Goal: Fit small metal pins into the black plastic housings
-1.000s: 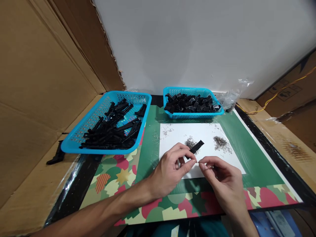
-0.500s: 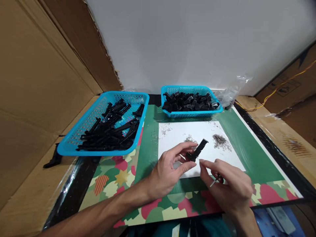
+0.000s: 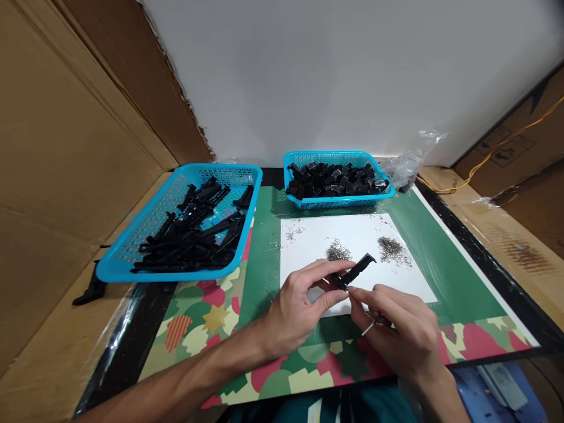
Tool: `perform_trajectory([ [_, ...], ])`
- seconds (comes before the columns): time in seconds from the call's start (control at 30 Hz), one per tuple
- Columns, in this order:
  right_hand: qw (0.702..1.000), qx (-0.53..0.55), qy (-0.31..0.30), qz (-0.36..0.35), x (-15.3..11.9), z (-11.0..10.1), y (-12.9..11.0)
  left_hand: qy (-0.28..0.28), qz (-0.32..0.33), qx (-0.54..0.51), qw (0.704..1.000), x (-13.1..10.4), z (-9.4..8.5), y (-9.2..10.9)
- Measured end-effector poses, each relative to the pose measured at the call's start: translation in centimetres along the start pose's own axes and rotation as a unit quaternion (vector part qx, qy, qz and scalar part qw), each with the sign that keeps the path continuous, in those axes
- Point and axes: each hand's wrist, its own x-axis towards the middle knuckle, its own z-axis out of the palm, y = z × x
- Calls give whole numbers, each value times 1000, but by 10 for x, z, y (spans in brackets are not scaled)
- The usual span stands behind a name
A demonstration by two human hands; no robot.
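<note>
My left hand (image 3: 304,299) grips a black plastic part (image 3: 358,270) by its lower end, between thumb and fingers; its long arm points up and to the right. Close against that lower end are the pinched thumb and forefinger of my right hand (image 3: 400,323). What their tips hold is too small to make out. A thin metal rod (image 3: 369,326), perhaps a tool's shaft, sticks out from the curled fingers of that same hand. Beyond the hands, a white sheet (image 3: 308,235) bears piles of small metal pieces (image 3: 338,250), which look like little springs or pins.
At left, a blue basket (image 3: 102,270) holds long black parts. Another blue basket (image 3: 343,203) behind the sheet holds shorter black pieces. One black part (image 3: 91,289) lies outside the left basket. A clear plastic bag (image 3: 408,167) and yellow cable (image 3: 478,167) are at back right.
My right hand has moved left, bringing its fingertips up against the black part. The part has tilted further to the right in my left hand. The view has shifted slightly.
</note>
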Motion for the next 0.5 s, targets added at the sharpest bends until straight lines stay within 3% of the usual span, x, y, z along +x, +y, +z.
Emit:
perform_trajectory([
  [0.13, 999, 39, 22, -5, 1, 1, 0, -23, 35, 1, 999, 0, -1, -2],
  [0.23, 997, 79, 0, 5, 3, -3, 1, -40, 38, -10, 998, 0, -2, -2],
  [0.5, 990, 116, -20, 73, -2, -13, 5, -86, -37, -51, 994, -1, -2, -1],
])
